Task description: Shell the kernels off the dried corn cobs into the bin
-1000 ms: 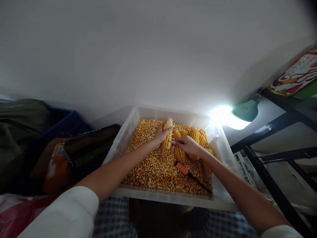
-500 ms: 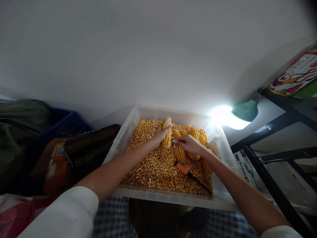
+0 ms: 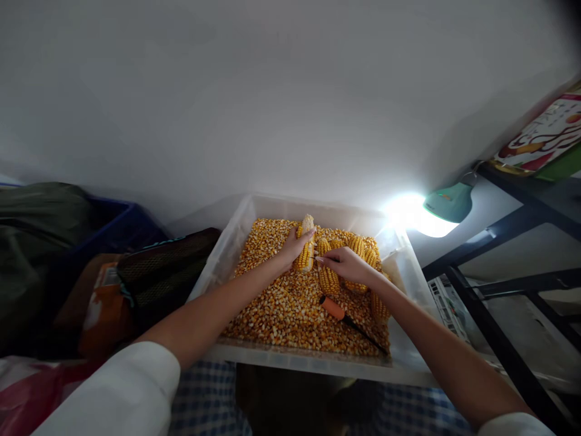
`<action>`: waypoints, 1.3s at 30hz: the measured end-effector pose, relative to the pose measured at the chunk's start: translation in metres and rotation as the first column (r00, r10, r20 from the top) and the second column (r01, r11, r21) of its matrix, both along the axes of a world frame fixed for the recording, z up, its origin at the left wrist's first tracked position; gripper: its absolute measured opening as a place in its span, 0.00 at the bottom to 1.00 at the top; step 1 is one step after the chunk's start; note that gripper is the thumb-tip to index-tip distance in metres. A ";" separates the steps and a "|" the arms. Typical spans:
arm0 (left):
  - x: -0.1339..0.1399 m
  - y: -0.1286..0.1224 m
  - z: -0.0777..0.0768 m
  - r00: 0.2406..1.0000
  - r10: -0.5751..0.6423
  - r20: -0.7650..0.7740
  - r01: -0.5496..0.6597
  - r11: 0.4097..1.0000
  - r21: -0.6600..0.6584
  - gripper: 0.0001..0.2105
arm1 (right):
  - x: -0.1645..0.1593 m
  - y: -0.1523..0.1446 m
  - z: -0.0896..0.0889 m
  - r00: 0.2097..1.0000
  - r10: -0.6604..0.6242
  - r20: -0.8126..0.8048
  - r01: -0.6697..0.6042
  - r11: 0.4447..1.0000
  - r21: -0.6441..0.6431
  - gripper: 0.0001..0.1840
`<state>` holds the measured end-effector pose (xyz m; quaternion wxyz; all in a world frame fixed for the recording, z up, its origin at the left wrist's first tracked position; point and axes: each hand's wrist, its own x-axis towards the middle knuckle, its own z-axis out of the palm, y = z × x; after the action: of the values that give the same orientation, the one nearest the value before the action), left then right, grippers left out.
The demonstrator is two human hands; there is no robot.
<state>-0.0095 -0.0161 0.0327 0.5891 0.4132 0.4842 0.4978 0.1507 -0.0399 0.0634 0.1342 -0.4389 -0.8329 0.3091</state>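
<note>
My left hand (image 3: 293,246) is wrapped round a corn cob (image 3: 305,256), held upright above loose kernels; its top end is pale and a strip on its right side is bare. My right hand (image 3: 344,264) pinches a thin dark pointed tool, most of it hidden by the fingers, with its tip against the cob's right side. Beneath and beside my right hand lie several whole corn cobs (image 3: 327,280). A screwdriver with an orange handle (image 3: 333,307) and a dark shaft rests on the corn kernels (image 3: 281,309) nearer to me.
A translucent plastic bin (image 3: 290,358) holds the kernels and cobs. A lit green lamp (image 3: 449,203) hangs from a dark metal rack (image 3: 476,318) at the right. On the left are a dark mesh bag (image 3: 167,272), an orange box (image 3: 102,309) and a blue crate (image 3: 136,225). A wall rises behind.
Both hands stay almost where they were. The cob and the tool tip at its side have shifted only very slightly.
</note>
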 end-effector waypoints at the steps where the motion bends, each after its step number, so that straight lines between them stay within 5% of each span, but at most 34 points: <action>1: 0.000 0.000 0.000 1.000 0.007 -0.007 -0.007 1.000 0.005 0.18 | 0.000 0.000 -0.001 1.000 0.000 -0.004 0.000 1.000 0.001 0.22; 19: 0.003 -0.002 -0.010 0.999 0.006 -0.039 -0.005 1.000 0.029 0.19 | -0.004 -0.005 -0.003 1.000 0.005 0.024 -0.006 0.999 0.048 0.19; 28: 0.001 -0.001 -0.010 0.985 0.003 -0.174 0.015 0.995 0.102 0.19 | -0.005 -0.005 -0.005 0.999 0.015 0.041 -0.017 0.999 0.046 0.20; 35: -0.002 0.001 -0.005 0.909 -0.071 -0.410 0.156 0.972 0.177 0.20 | -0.002 -0.004 -0.001 0.995 0.089 0.045 -0.089 0.996 -0.006 0.18; 39: -0.001 -0.004 -0.003 0.937 -0.105 -0.332 0.160 0.977 0.143 0.18 | -0.003 -0.007 0.000 0.986 0.161 0.043 -0.160 0.987 -0.024 0.19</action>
<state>-0.0103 -0.0204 0.0295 0.4974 0.5690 0.5012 0.4215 0.1474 -0.0467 0.0630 0.0855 -0.3787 -0.8651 0.3177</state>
